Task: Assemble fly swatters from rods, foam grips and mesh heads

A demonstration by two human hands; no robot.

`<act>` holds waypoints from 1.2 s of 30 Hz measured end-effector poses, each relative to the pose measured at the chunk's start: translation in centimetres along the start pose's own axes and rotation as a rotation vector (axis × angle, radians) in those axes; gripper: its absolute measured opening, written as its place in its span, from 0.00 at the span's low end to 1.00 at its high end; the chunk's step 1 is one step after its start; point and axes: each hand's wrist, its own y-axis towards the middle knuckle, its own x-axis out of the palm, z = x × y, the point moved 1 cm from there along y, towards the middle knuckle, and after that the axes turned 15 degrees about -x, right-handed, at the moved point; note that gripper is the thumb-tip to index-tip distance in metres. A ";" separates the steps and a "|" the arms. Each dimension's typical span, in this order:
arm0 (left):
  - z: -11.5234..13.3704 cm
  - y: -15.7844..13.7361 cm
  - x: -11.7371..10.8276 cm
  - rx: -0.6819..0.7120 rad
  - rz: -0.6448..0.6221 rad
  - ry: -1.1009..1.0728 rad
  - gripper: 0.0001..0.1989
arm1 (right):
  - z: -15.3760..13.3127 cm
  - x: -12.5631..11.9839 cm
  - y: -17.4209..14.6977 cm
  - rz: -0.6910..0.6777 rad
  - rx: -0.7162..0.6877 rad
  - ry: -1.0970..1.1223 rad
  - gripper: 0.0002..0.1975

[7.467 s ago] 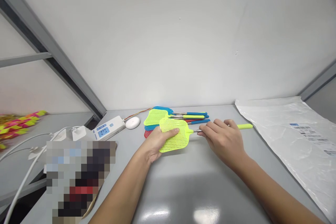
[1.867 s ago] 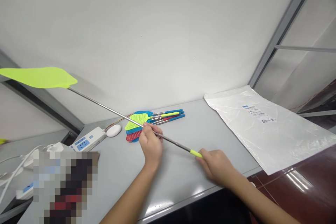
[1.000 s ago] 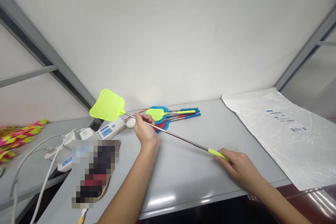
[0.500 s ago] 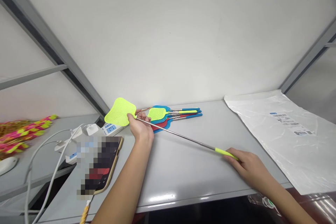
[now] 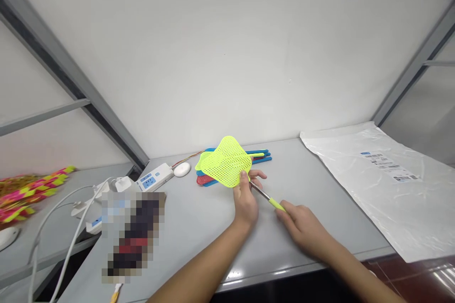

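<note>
The left hand [image 5: 245, 199] pinches the yellow swatter [image 5: 225, 162] at the base of its mesh head, thumb on the near face and fingers behind, holding the head upright and tilted a little toward the back edge of the desk [image 5: 199, 227]. The right hand [image 5: 302, 227] is closed around the swatter's yellow grip, of which only a short stub shows above the knuckles. A short length of bare metal rod [image 5: 261, 192] runs between the two hands, which sit close together above the middle of the desk, nearer its front edge than its back. Behind the raised head, against the back edge, lies a pile of swatters [image 5: 261, 156] with blue, red and yellow parts, their handles pointing toward the right side of the desk; the held head hides most of their mesh. To the left of the pile, also near the back edge, lie a small white puck [image 5: 182, 169] and a white power strip [image 5: 153, 178] with blue sockets, with white cables [image 5: 64, 227] trailing off the left edge. A clear plastic bag [image 5: 384, 189] with printed labels covers the right end of the desk and hangs past the front edge.
</note>
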 end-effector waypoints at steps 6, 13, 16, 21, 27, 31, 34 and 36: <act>0.3 0.3 -0.5 -0.011 -0.030 -0.017 0.22 | -0.1 -0.3 0.5 0.090 0.064 0.237 0.18; 0.3 0.4 -1.4 0.008 -0.033 0.038 0.19 | 0.7 -0.5 0.0 0.206 0.111 0.253 0.14; 0.5 1.0 -2.6 0.060 0.079 -0.049 0.22 | 1.2 -0.6 -0.4 0.197 0.117 0.221 0.14; 2.2 2.6 -5.1 0.304 0.292 0.065 0.27 | 2.0 -0.3 -0.8 0.154 0.108 0.209 0.19; 3.9 4.0 -7.0 0.331 0.395 0.475 0.19 | 2.1 -0.1 -0.7 0.097 0.085 0.218 0.19; 3.8 4.3 -6.9 0.297 0.358 0.493 0.14 | 1.6 -0.4 -0.5 0.171 0.093 0.128 0.15; 3.8 4.5 -6.9 0.288 0.333 0.551 0.13 | 1.2 -0.4 -0.5 0.227 0.110 0.051 0.15; 3.8 4.6 -6.9 0.273 0.327 0.574 0.13 | 1.0 -0.4 -0.5 0.264 0.100 0.003 0.14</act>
